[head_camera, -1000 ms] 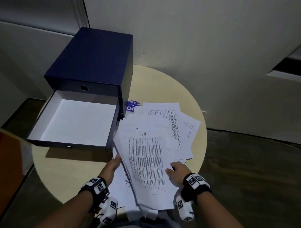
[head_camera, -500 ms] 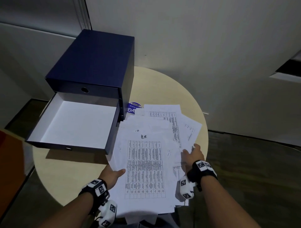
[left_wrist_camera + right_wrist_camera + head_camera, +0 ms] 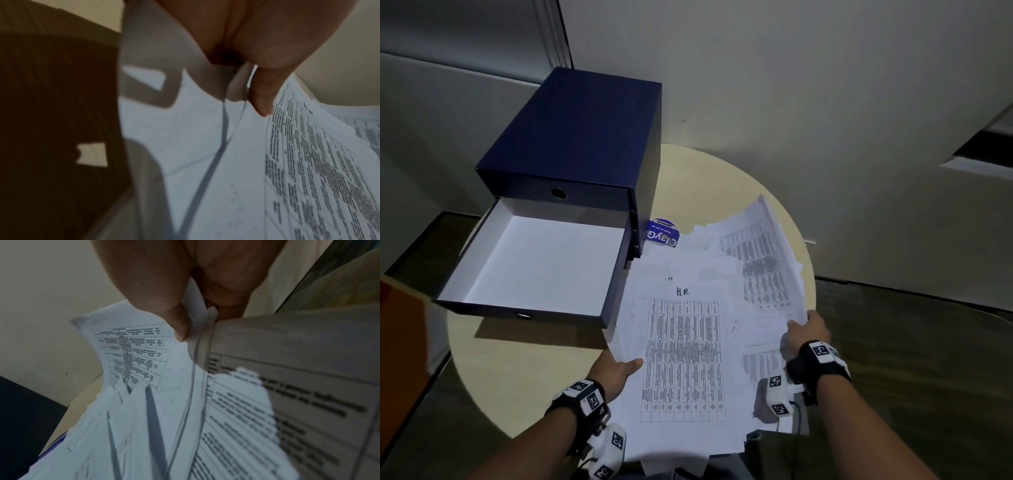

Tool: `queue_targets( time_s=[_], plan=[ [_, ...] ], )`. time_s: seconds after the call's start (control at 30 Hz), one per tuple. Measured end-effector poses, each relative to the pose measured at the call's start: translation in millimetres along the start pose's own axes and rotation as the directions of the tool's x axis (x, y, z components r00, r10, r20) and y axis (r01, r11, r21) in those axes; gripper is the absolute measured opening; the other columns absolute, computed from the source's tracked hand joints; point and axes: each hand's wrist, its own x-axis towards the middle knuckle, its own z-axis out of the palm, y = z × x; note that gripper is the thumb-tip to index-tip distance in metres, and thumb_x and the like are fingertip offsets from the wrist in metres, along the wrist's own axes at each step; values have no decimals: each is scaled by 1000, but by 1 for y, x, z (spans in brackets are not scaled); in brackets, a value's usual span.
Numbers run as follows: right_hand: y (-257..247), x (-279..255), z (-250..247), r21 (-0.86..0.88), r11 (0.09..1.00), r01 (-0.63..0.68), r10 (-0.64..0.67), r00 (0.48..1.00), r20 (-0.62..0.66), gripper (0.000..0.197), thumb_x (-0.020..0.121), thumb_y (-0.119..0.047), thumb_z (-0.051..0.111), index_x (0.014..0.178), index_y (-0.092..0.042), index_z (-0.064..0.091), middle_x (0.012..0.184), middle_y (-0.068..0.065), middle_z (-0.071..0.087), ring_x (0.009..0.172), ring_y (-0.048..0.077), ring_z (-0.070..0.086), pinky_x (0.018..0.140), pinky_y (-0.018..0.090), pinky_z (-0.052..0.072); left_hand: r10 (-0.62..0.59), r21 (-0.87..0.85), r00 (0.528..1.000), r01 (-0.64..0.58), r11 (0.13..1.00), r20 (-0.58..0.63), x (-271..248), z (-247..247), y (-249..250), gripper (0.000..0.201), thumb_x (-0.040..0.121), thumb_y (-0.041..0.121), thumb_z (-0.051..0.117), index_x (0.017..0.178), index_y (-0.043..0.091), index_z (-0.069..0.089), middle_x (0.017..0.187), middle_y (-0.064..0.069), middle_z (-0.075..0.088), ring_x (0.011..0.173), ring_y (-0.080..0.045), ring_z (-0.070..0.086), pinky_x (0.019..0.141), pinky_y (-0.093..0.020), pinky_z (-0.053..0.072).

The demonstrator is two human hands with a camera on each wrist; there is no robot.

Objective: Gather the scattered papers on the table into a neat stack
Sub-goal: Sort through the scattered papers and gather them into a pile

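A loose pile of white printed papers (image 3: 685,346) covers the near right part of the round beige table (image 3: 705,185); the top sheet is marked "H.R." over a table of text. My left hand (image 3: 619,368) grips the pile's left edge, thumb on top (image 3: 261,95), fingers hidden under the sheets. My right hand (image 3: 806,330) pinches the right-hand sheets (image 3: 144,363) at their edge and holds them tilted up off the table. The papers (image 3: 298,162) fan out unevenly, with corners sticking out at the near edge.
A dark blue drawer box (image 3: 582,137) stands at the back left of the table, its white-lined lower drawer (image 3: 541,260) pulled out toward me. A small blue labelled packet (image 3: 662,233) lies beside the box, partly under the papers. Dark floor surrounds the table; a wall is close behind.
My right hand slid from the pile's near edge out to its right side and lifted those sheets up on a slant. The left hand shifted slightly along the left edge.
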Motion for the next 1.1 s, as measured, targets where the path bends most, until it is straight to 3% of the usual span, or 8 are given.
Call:
queue_targets(
  time_s=[0.13, 0.33, 0.47, 0.7, 0.87, 0.93, 1.0, 1.1],
  plan=[
    [2, -5, -35, 94, 996, 12, 0, 993, -121, 15, 95, -13, 53, 109, -7, 57, 102, 19, 62, 78, 34, 58, 68, 33, 46, 16, 46, 1000, -16, 999, -6, -9, 3, 13, 71, 67, 35, 77, 133, 20, 55, 123, 3, 68, 117, -27, 61, 108, -51, 41],
    [-7, 1, -94, 280, 955, 102, -17, 956, -291, 15, 93, -19, 57, 108, -14, 57, 101, 15, 64, 88, 35, 62, 80, 42, 49, 22, 90, 1000, -21, 996, -5, -16, 6, 19, 62, 78, 28, 74, 135, 19, 53, 125, 2, 66, 118, -27, 59, 109, -49, 40],
    [-19, 10, -114, 464, 869, 173, -19, 948, -317, 20, 90, -22, 61, 110, -20, 62, 105, 11, 70, 90, 34, 66, 86, 51, 55, -5, 74, 1000, 6, 997, -13, -11, 5, 15, 65, 71, 33, 76, 131, 22, 55, 124, 1, 67, 117, -29, 60, 107, -52, 42],
    [-22, -2, -61, 636, 758, 143, -118, 990, -83, 28, 92, -12, 64, 120, -15, 63, 114, 9, 72, 97, 30, 69, 92, 47, 53, -16, -50, 999, 14, 999, -38, -25, 12, 29, 51, 80, 23, 75, 126, 21, 55, 130, -2, 63, 123, -30, 56, 109, -43, 37],
    [9, -45, 16, 504, 864, 22, -90, 990, 111, 28, 95, -13, 59, 123, -16, 58, 110, 8, 69, 98, 32, 66, 93, 48, 53, -178, -244, 977, 201, 949, 114, -43, 16, 51, 75, 84, 69, 53, 144, 25, 44, 134, 12, 45, 147, -20, 23, 120, -42, 10],
    [30, -60, 48, 409, 912, -30, -51, 981, 186, 37, 93, -24, 60, 129, -18, 54, 118, 10, 67, 104, 34, 65, 94, 47, 52, -137, -227, 983, 162, 960, 123, -46, 16, 52, 87, 65, 73, 70, 135, 26, 54, 133, 11, 53, 136, -23, 44, 117, -44, 27],
    [41, -73, 67, 331, 943, -43, -42, 969, 245, 31, 94, -24, 59, 123, -15, 56, 105, 13, 68, 93, 32, 65, 83, 39, 54, -20, -91, 999, 23, 996, 36, -50, 19, 50, 69, 59, 49, 86, 120, 28, 62, 124, 0, 67, 108, -20, 64, 100, -41, 47],
    [43, -83, 74, 269, 963, -17, -51, 968, 244, 13, 96, -20, 53, 105, -11, 58, 78, 7, 61, 72, 28, 60, 66, 30, 49, 27, 9, 999, -27, 1000, 42, -53, 20, 48, 64, 63, 40, 88, 120, 31, 59, 122, 3, 68, 110, -18, 64, 102, -41, 47]
  ],
)
